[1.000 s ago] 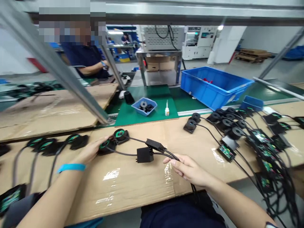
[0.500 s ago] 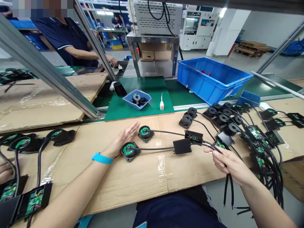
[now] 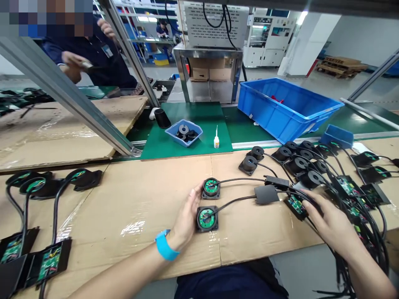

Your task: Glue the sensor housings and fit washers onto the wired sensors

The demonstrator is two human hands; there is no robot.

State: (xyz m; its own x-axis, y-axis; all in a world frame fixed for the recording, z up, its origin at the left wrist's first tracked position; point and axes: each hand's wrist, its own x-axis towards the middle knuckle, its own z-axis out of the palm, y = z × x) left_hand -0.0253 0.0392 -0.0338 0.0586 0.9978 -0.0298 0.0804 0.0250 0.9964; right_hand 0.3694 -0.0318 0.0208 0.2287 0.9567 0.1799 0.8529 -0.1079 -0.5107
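Observation:
Two round black modules with green faces, one (image 3: 211, 187) behind the other (image 3: 207, 219), lie on the cardboard-covered bench (image 3: 140, 195). My left hand (image 3: 187, 216) rests flat against their left sides, fingers stretched out. Black cables run from them to a small black box (image 3: 266, 194) and a connector block (image 3: 277, 181). My right hand (image 3: 330, 220) lies on the black cables (image 3: 311, 198) to the right, fingers curled over them beside a small green circuit board (image 3: 296, 205).
A heap of similar wired modules (image 3: 299, 162) fills the right end; more lie at the left (image 3: 46, 187). Behind stand a small blue tray (image 3: 173, 133), a glue bottle (image 3: 216, 142), a blue crate (image 3: 274, 120) and a slanted metal strut (image 3: 62, 91). A co-worker (image 3: 93, 54) works opposite.
The wired assembly has slid right along the cardboard. My left hand moved right with it, against the two round modules; my right hand went further right into the cable heap.

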